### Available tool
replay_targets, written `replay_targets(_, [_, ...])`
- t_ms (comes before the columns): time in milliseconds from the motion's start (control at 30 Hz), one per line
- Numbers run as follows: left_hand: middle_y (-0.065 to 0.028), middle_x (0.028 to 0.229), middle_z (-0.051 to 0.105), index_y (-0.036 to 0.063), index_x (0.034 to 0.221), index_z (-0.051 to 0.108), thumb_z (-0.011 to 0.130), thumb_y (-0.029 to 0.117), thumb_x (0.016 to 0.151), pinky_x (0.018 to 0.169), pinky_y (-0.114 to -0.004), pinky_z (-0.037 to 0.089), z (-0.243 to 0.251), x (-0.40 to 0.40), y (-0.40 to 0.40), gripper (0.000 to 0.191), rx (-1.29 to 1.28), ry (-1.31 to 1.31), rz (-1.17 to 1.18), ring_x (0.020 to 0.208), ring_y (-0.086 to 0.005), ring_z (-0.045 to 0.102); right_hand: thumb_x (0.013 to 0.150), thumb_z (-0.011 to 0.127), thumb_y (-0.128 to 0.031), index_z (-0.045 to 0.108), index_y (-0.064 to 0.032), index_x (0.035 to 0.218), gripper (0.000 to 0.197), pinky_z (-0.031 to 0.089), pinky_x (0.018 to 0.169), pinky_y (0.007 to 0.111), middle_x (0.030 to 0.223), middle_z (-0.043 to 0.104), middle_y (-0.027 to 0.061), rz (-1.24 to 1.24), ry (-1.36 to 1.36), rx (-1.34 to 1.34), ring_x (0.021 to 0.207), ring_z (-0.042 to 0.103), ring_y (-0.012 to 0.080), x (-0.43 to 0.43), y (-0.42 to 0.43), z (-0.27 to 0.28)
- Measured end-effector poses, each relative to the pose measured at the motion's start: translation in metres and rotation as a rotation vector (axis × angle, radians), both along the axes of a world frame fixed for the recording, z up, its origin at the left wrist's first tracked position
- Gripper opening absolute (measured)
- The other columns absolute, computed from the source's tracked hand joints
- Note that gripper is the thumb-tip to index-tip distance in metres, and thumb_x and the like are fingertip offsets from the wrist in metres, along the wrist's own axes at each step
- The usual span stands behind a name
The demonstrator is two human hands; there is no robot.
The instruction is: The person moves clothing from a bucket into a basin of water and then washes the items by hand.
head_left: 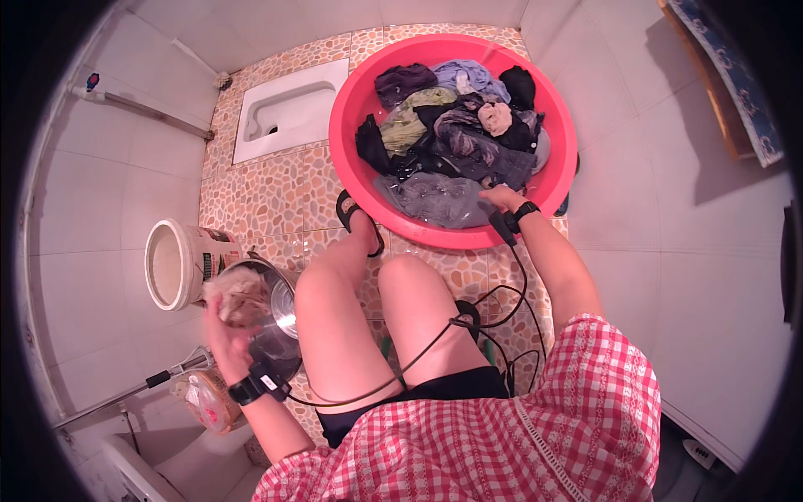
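A large pink plastic basin [354, 194] in front of me holds wet clothes [477, 141], dark, blue, yellow-green and light pink, in water. My right hand [502, 197] is at the near right inner side of the basin, by a grey piece of cloth or mesh [439, 201]; its fingertips touch the wet laundry, and whether they grip it I cannot tell. On the left, my left hand [227, 339], blurred, is beside a bunched beige cloth [238, 296] over a shiny metal pot [285, 307]. The fingers are against the cloth, but their grip on it is unclear.
A white plastic bucket [168, 263] stands behind the metal pot at left. A squat toilet [288, 113] is set in the floor left of the basin. Black cables [433, 339] run from both wrists across my lap. A metal pole [132, 395] and a plastic-covered container [210, 401] are at lower left.
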State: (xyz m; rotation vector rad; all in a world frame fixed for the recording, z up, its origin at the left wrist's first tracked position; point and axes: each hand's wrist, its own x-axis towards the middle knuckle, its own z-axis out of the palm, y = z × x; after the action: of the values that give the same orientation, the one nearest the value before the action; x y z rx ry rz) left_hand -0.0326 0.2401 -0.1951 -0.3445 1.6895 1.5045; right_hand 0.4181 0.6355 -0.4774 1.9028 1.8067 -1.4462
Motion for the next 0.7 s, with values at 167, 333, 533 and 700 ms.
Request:
replay_targets(167, [-0.0146, 0.145, 0.019, 0.0134, 0.134, 0.031, 0.062, 0.041, 0.076, 0.097, -0.059, 0.026, -0.001, 0.008, 0.028, 0.071, -0.115, 0.16, 0.193, 0.132, -0.0351, 0.022, 0.062, 0.071, -0.046, 0.055, 0.0123, 0.11, 0.077, 0.045, 0.088, 0.032, 0.112, 0.059, 0.0221, -0.149, -0.169, 0.222, 0.107, 0.056, 0.0278, -0.022, 0.0, -0.061])
replay_targets(333, [-0.0122, 0.137, 0.028, 0.0133, 0.129, 0.037, 0.062, 0.036, 0.08, 0.094, -0.052, 0.034, 0.02, 0.051, 0.13, 0.059, 0.314, 0.175, -0.265, 0.124, -0.0288, 0.029, 0.063, 0.071, -0.043, 0.055, 0.0072, 0.114, 0.073, 0.044, 0.089, 0.033, 0.112, 0.058, 0.0208, 0.104, 0.123, -0.062, 0.107, 0.055, 0.0265, -0.069, -0.012, -0.062])
replay_targets(533, [-0.0107, 0.11, 0.047, 0.0083, 0.111, 0.047, 0.065, 0.021, 0.075, 0.075, -0.045, 0.049, -0.057, 0.142, 0.263, 0.042, 0.036, -0.205, -0.553, 0.095, -0.0263, 0.051, 0.072, 0.06, -0.01, 0.057, -0.0025, 0.086, 0.016, 0.047, 0.066, 0.031, 0.084, 0.059, 0.0046, -0.322, 0.808, -0.321, 0.076, 0.058, 0.0146, -0.114, -0.029, 0.056])
replay_targets(700, [-0.0127, 0.116, 0.054, 0.0135, 0.113, 0.051, 0.049, 0.052, 0.083, 0.095, -0.068, 0.017, -0.133, 0.185, 0.297, 0.049, -0.048, -0.468, -0.633, 0.104, -0.0327, 0.051, 0.074, 0.053, 0.004, 0.053, -0.001, 0.085, 0.012, 0.045, 0.062, 0.025, 0.076, 0.053, 0.0017, -0.252, 1.216, -0.221, 0.068, 0.054, 0.0116, -0.129, -0.03, 0.186])
